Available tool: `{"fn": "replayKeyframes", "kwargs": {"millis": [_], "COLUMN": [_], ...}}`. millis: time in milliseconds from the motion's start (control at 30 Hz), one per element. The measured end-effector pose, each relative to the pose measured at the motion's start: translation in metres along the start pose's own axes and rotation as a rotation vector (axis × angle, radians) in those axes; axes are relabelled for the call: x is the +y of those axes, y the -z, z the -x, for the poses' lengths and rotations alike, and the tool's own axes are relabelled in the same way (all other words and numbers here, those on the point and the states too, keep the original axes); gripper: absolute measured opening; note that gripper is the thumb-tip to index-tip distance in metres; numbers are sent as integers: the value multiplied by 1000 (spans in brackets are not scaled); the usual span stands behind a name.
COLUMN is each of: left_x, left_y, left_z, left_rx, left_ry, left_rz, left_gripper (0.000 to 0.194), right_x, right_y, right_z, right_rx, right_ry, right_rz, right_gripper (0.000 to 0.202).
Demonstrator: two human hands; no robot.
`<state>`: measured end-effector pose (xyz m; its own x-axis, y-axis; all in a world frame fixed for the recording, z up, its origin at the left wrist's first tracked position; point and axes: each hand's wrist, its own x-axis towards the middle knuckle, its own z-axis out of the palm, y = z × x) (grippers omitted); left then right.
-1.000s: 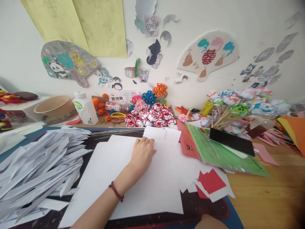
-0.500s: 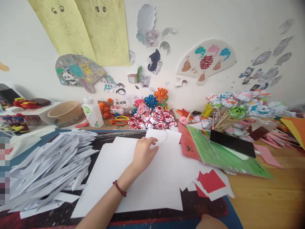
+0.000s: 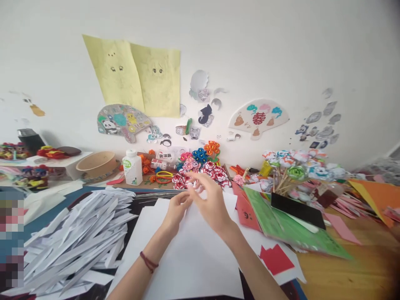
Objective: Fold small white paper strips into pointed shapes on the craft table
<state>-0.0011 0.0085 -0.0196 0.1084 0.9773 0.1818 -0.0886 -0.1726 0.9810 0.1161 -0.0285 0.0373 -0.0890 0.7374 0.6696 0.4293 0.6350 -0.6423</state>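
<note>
White paper sheets (image 3: 200, 262) lie on the dark mat in front of me. Above them my left hand (image 3: 176, 210), with a dark red cord on its wrist, has its fingers curled and pressed together at the tips. My right hand (image 3: 211, 204) meets it there, fingers bent toward the left fingertips. Whatever sits between the fingertips is too small and hidden to name. Behind the hands stands a cluster of red and white paper flowers (image 3: 215, 173).
A heap of white paper strips (image 3: 81, 237) covers the left side. To the right lie a green packet (image 3: 300, 229), a black phone (image 3: 296, 210) and red paper pieces (image 3: 276, 258). A white bottle (image 3: 132, 168) and a round basket (image 3: 96, 164) stand at the back.
My right hand has come into view and joined my left hand above the paper. My left hand has moved off the small white pieces at the back. The camera view has tilted up.
</note>
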Motion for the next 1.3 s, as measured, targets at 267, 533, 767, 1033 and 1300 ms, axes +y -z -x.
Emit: {"fn": "replayKeyframes", "kwargs": {"millis": [267, 533, 767, 1033, 1300], "left_x": [-9, -10, -1, -16, -22], "left_y": [14, 9, 10, 10, 4], "left_z": [11, 12, 12, 13, 15], "left_rx": [29, 22, -279, -229, -153], "left_ry": [-62, -199, -141, 24, 10], "left_rz": [-197, -410, -448, -291, -329], "left_gripper": [32, 20, 30, 29, 31], "right_x": [83, 80, 85, 88, 79], "right_y": [-24, -18, -7, -10, -10], "right_z": [33, 31, 26, 29, 30], "right_rx": [-89, 4, 71, 23, -23], "right_ry": [-475, -440, -486, -448, -440], "right_rz": [-276, -364, -456, -426, -403], "right_gripper": [38, 24, 25, 28, 29]}}
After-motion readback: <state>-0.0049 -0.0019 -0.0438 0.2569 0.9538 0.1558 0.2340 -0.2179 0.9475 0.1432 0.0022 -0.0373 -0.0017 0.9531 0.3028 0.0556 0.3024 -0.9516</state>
